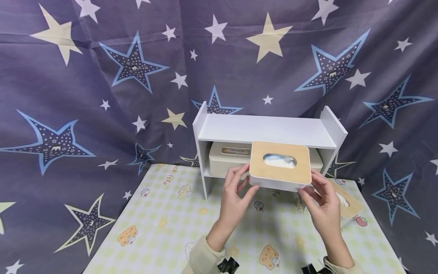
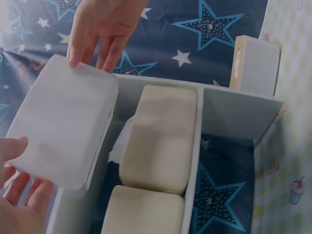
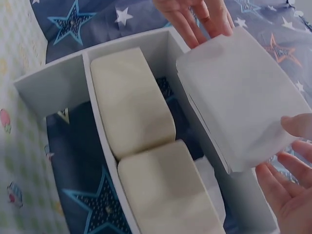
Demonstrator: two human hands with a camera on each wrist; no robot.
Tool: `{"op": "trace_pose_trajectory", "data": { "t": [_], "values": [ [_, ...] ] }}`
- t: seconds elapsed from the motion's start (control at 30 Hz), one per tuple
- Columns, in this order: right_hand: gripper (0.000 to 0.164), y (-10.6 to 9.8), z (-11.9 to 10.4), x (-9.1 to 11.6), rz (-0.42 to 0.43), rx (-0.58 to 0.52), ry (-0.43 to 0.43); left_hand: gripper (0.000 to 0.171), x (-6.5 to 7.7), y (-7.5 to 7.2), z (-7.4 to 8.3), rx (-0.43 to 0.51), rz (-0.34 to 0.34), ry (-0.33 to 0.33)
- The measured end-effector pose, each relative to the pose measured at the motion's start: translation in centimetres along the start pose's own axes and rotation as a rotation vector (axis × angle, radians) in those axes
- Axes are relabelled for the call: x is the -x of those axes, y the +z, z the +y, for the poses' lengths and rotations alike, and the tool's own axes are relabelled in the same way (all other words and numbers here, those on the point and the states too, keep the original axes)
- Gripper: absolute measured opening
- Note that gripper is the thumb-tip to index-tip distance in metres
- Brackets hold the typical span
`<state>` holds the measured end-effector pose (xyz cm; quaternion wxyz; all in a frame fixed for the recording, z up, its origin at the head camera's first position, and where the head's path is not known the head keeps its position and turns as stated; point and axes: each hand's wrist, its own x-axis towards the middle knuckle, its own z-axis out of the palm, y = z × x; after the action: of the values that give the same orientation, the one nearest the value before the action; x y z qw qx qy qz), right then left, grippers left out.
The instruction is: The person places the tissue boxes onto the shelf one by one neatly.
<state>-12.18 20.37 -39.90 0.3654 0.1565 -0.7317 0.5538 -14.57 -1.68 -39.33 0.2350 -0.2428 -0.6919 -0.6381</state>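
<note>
Both hands hold a white tissue box (image 1: 280,176) with a light wood lid, raised in front of the shelf. White tissue shows through its oval slot. My left hand (image 1: 235,196) grips its left end with thumb and fingertips, and my right hand (image 1: 323,207) grips the right end. The wrist views show the box's plain white underside (image 2: 68,117). Behind it, a white shelf (image 1: 267,127) holds two cream tissue boxes (image 3: 131,97) side by side in its lower compartment. The held box partly covers them in the head view.
A second wood-lidded tissue box (image 1: 354,207) stands on the table right of the shelf, partly behind my right hand. The table has a green checked cloth (image 1: 164,213) with cartoon prints. A dark starry curtain (image 1: 143,106) hangs behind and at the sides.
</note>
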Motion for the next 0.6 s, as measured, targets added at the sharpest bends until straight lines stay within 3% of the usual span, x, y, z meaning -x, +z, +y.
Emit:
{"op": "trace_pose_trajectory", "data": {
  "t": [0.2, 0.6],
  "values": [
    [0.051, 1.9, -0.7, -1.7, -0.044, -0.071, -0.019, 0.076, -1.3, -1.1, 0.8, -0.032, 0.016, 0.03],
    [0.057, 4.3, -2.7, -5.0, -0.095, -0.127, -0.013, 0.079, -3.7, -3.2, 3.2, -0.062, 0.079, 0.105]
  ]
}}
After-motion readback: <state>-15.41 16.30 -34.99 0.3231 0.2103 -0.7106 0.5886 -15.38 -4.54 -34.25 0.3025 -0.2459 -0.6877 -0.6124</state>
